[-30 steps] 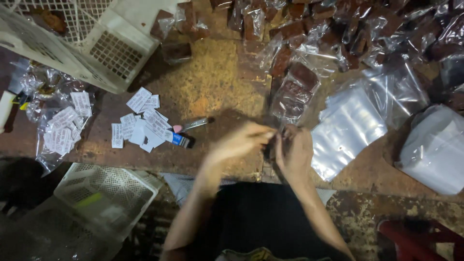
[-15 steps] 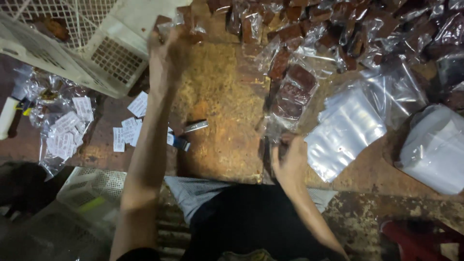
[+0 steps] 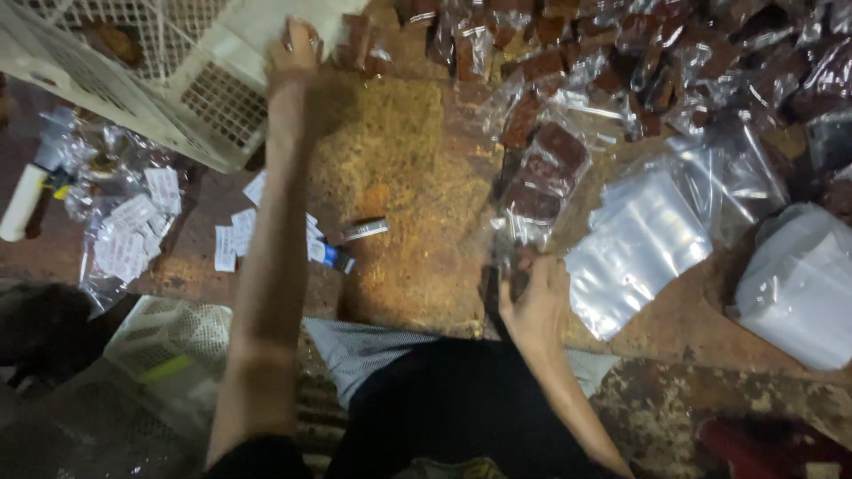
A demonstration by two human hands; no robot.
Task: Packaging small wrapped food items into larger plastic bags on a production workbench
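Sealed brown packet point(image 3: 355, 40) being gripped by left hand point(image 3: 297, 58) at counter's point(image 3: 399, 177) far edge; right hand point(image 3: 532, 297) closed on another bagged piece point(image 3: 519, 232); many packets point(image 3: 621, 53) filled, empty bags point(image 3: 643, 244) remaining.

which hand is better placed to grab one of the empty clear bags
Right, probably. The right hand rests at the table edge right beside the stack of empty clear bags, while the left hand is stretched far off by the white basket.
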